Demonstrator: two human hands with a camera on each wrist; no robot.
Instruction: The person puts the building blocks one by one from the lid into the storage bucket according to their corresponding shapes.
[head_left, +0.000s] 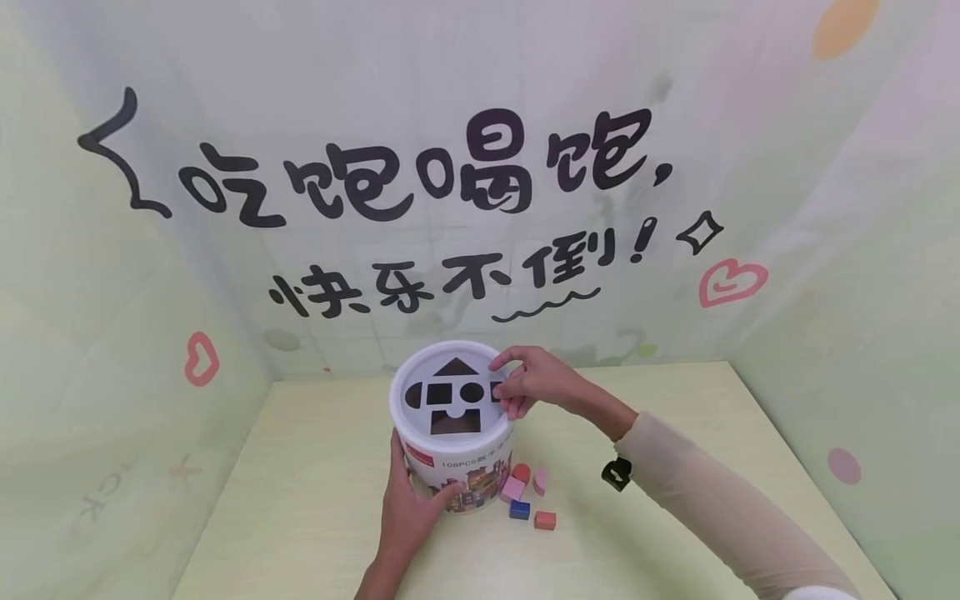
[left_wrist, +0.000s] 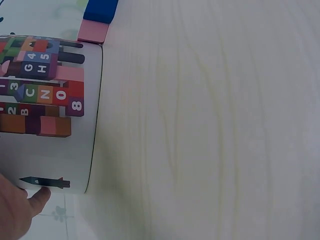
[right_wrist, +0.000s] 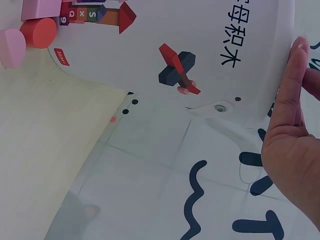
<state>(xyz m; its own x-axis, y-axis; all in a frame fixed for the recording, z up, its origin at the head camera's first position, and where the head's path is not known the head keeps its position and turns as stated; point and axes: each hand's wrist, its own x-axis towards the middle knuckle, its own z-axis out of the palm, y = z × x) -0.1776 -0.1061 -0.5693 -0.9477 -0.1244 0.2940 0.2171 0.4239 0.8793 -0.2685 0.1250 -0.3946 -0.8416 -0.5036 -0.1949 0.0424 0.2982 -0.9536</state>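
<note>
A white round bucket (head_left: pixel 476 475) with printed block pictures stands upright on the table. Its white lid (head_left: pixel 491 427) has several cut-outs: a triangle, a square, a circle and others. My left hand (head_left: pixel 408 508) grips the bucket's lower left side, thumb across the front. Over the right part of the lid is my right hand (head_left: pixel 536 379), fingertips and thumb right at the rectangular cut-out by the rim; I cannot tell whether a block is between them. The right wrist view shows this hand (right_wrist: pixel 290 120) beside the bucket's top edge.
Beside the bucket's right foot lie a red round block (head_left: pixel 521 472), a pink block (head_left: pixel 513 489), a pink curved block (head_left: pixel 541 481), a blue block (head_left: pixel 519 510) and an orange block (head_left: pixel 545 521). A printed wall (head_left: pixel 420 75) rises behind the table (head_left: pixel 300 492).
</note>
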